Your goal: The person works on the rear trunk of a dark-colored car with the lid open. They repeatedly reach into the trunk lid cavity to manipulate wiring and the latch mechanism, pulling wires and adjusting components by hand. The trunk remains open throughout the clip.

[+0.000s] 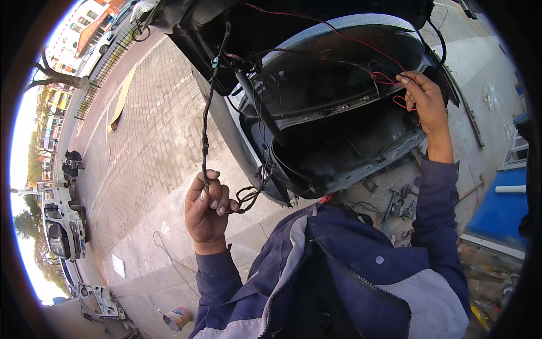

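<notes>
My left hand (207, 210) is closed around a black taped wiring harness (205, 141), which hangs from the raised trunk lid (192, 28) and loops back toward the car body beside my fingers. On the right, my right hand (424, 101) pinches a thin red wire (389, 79) between thumb and fingers. That wire runs up and left across the lid's underside, and a loose loop of it dangles below the hand. Between my hands gapes the open trunk (333, 147) of a dark car, its rear window behind it.
Metal parts and tools (402, 200) lie on the ground right of the bumper. A blue panel (497, 206) stands at the far right. At lower left are a paint bucket (178, 318) and a detached car door (100, 300). A white vehicle (62, 220) is parked farther left.
</notes>
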A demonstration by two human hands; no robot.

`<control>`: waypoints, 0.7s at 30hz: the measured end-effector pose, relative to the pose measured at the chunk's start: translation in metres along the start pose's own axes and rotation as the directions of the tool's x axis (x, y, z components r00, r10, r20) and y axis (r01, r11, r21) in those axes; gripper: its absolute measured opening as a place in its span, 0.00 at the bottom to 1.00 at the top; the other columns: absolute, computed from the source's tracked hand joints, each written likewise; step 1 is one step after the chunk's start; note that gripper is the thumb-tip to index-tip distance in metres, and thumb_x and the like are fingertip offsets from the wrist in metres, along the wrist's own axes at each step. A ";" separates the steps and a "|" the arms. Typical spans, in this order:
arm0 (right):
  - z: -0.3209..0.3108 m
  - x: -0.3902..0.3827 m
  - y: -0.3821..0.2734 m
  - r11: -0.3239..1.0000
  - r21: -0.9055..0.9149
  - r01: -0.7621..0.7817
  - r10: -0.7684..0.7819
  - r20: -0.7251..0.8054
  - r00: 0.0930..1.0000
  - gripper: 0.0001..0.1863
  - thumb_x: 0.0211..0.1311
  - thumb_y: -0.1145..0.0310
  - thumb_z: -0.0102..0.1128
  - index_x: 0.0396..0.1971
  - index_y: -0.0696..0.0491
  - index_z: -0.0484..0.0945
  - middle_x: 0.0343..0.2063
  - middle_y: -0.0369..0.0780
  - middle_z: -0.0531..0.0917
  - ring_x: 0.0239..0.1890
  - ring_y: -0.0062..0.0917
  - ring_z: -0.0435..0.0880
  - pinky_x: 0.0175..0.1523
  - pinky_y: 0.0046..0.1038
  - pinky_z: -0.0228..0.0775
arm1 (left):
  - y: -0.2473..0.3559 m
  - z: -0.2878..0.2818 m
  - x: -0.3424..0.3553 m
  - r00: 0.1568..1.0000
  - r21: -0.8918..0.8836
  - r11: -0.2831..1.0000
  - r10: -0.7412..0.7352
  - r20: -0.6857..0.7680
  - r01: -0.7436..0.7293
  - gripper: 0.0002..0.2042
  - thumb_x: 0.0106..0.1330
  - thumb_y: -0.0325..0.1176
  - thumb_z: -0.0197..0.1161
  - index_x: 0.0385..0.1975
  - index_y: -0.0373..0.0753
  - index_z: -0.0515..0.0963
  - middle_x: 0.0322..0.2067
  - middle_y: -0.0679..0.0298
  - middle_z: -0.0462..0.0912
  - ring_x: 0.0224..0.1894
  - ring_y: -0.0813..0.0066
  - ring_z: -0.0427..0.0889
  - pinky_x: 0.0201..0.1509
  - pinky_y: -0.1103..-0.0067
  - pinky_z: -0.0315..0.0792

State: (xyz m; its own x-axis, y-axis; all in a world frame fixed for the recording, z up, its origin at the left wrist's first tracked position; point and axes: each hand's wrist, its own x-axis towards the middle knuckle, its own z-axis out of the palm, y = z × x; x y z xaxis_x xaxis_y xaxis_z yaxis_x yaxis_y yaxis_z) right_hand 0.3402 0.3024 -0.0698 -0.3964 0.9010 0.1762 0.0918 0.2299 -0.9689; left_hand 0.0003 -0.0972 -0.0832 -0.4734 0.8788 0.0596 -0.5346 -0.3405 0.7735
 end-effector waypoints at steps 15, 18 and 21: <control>0.191 -0.122 0.010 0.894 0.243 -0.377 0.248 0.433 0.867 0.15 0.78 0.58 0.65 0.52 0.54 0.80 0.31 0.32 0.84 0.27 0.11 0.78 0.29 0.17 0.68 | -0.035 0.007 0.022 0.966 -0.545 0.822 -0.023 0.257 0.165 0.16 0.86 0.33 0.49 0.64 0.30 0.72 0.25 0.72 0.63 0.20 0.86 0.59 0.18 0.86 0.56; 0.216 -0.123 0.008 0.910 0.218 -0.353 0.224 0.459 0.860 0.18 0.76 0.58 0.67 0.55 0.54 0.78 0.38 0.34 0.88 0.30 0.11 0.81 0.31 0.16 0.70 | -0.037 0.006 0.023 0.955 -0.509 0.838 -0.051 0.292 0.200 0.16 0.86 0.34 0.50 0.63 0.31 0.73 0.24 0.73 0.63 0.20 0.87 0.58 0.18 0.87 0.56; 0.229 -0.123 0.011 0.892 0.259 -0.371 0.207 0.494 0.844 0.22 0.70 0.57 0.73 0.53 0.54 0.77 0.37 0.35 0.87 0.30 0.13 0.82 0.30 0.18 0.71 | -0.038 0.005 0.023 0.960 -0.498 0.846 -0.056 0.275 0.192 0.16 0.87 0.34 0.48 0.64 0.30 0.72 0.25 0.73 0.63 0.20 0.87 0.58 0.18 0.87 0.56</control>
State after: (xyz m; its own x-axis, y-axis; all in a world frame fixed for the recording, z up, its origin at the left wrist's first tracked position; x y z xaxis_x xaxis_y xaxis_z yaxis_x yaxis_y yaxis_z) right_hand 0.1802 0.1102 -0.1420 -0.7671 0.6265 -0.1378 -0.0081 -0.2242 -0.9745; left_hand 0.0128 -0.0623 -0.1078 -0.2324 0.9544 0.1872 -0.8913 -0.2860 0.3518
